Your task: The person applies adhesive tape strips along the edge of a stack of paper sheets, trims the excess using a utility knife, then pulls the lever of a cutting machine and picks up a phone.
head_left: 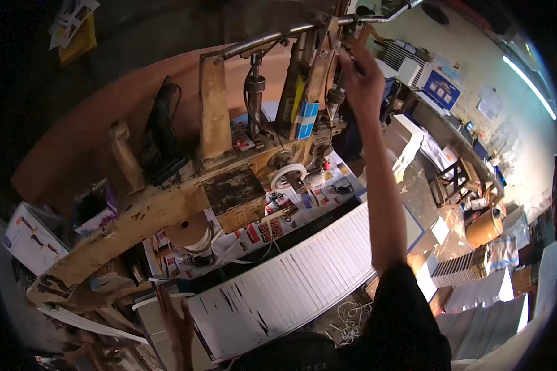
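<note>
My right arm reaches up across the view, and my right hand [360,74] is raised beside the upright wooden post [323,68] of a machine, just under its metal bar [291,29]. Its fingers are bent, and whether they hold anything is not clear. Low in the view, my left hand [176,321] has its fingers stretched out, at the left end of a long row of white paper stacks [284,278]. A pale board [158,331] lies under and beside it.
Between the machine and the row are a dark block [233,188], a white ring [288,176] and a tape roll [189,232]. A white box [34,238] stands at left. Paper piles [461,269], an orange container [484,227] and a wooden stool [457,182] are at right.
</note>
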